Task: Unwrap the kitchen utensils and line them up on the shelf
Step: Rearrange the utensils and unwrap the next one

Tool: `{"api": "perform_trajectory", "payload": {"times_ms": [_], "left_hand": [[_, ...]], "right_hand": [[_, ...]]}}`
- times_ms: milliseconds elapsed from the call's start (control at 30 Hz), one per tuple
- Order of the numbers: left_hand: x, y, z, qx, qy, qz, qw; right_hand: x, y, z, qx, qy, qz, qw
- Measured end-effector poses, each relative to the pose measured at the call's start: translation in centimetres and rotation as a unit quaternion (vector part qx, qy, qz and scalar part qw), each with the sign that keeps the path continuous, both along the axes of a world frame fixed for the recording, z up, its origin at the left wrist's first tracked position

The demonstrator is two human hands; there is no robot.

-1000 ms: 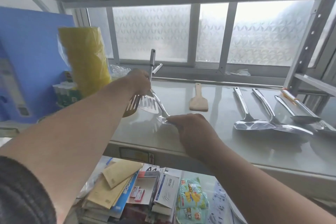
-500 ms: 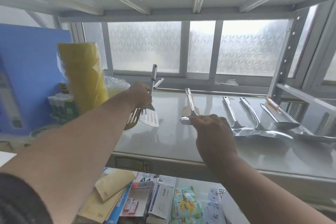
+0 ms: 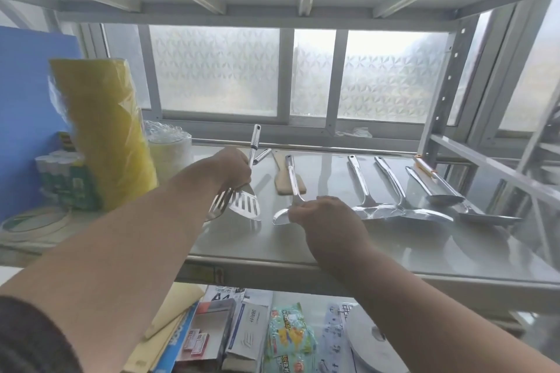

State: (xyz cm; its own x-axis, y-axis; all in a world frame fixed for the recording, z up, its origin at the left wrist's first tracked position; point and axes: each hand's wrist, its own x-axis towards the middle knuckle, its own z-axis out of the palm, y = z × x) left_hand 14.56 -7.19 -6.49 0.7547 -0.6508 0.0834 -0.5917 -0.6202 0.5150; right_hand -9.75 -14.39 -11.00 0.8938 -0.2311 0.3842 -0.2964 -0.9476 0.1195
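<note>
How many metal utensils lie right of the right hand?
4 in a row on the shelf: first turner, second turner, small spoon, large spoon farthest right. None seems hidden.

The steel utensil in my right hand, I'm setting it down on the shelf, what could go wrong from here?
The right hand is lowering the shiny steel utensil over the pale wooden spatula; it may land on top of it and spoil the row. The left hand grips several loose metal turners tilted over the steel shelf; one could slip and clatter.
</note>
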Motion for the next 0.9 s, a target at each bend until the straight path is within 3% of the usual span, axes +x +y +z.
{"api": "perform_trajectory", "payload": {"times_ms": [167,300,600,833,900], "left_hand": [[1.2,0.9,-0.7,0.024,0.001,0.025,0.999],[0.7,0.6,-1.2,0.001,0.024,0.023,0.999],[-0.8,-2.4,-1.9,0.051,-0.004,0.019,0.998],[-3.2,-4.0,-1.7,0.133,-0.11,-0.003,0.985],[-4.6,-3.9,-1.9,0.085,-0.146,-0.022,0.985]], "right_hand": [[0.8,0.6,-0.7,-0.007,-0.008,0.021,1.0],[0.0,0.9,0.0,-0.016,-0.006,-0.038,0.999],[-1.0,-0.9,0.5,0.061,0.056,-0.095,0.992],[-2.0,-1.5,-0.5,0.088,-0.063,-0.024,0.994],[-2.8,-1.3,-1.1,0.091,-0.117,0.0,0.989]]}}
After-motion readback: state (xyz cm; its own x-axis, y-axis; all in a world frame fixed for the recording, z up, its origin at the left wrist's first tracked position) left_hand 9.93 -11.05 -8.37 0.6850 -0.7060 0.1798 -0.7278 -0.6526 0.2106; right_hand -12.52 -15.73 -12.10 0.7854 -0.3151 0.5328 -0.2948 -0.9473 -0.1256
